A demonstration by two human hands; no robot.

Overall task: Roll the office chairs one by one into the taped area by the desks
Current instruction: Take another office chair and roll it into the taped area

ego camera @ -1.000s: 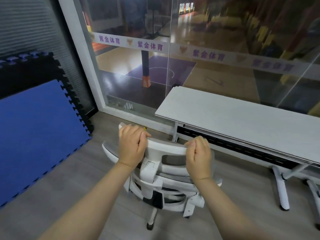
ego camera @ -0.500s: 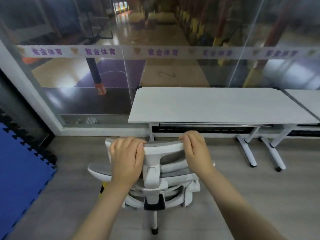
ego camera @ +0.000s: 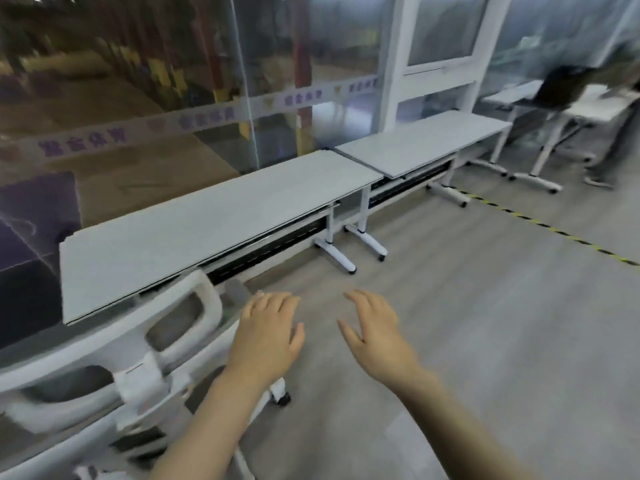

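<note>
1. The white office chair (ego camera: pixel 114 358) sits at about 8 o'clock in the head view, its backrest up against the front edge of the nearest desk (ego camera: pixel 194 223). One caster shows below the left forearm; the seat is mostly hidden.

2. Both hands are off it. The left hand (ego camera: pixel 266 337) hovers with fingers loosely spread just right of the backrest, holding nothing. The right hand (ego camera: pixel 374 330) is likewise open and empty, further toward 3 o'clock over bare floor.

3. Handling, as a judgement: the frame looks like rigid plastic with mesh panels, so it should be moderately light and roll easily on this smooth floor (casters may swivel and make it drift sideways).

4. The best hold would be the stiff top rail of the backrest, one hand at each end, pushing low and level so the chair does not tip.

5. A yellow-and-black striped tape line (ego camera: pixel 540 223) runs across the floor at about 2 o'clock, past the second desk (ego camera: pixel 422 140).

6. A blurred person's legs (ego camera: pixel 609 147) stand at 2 o'clock, well apart.
</note>
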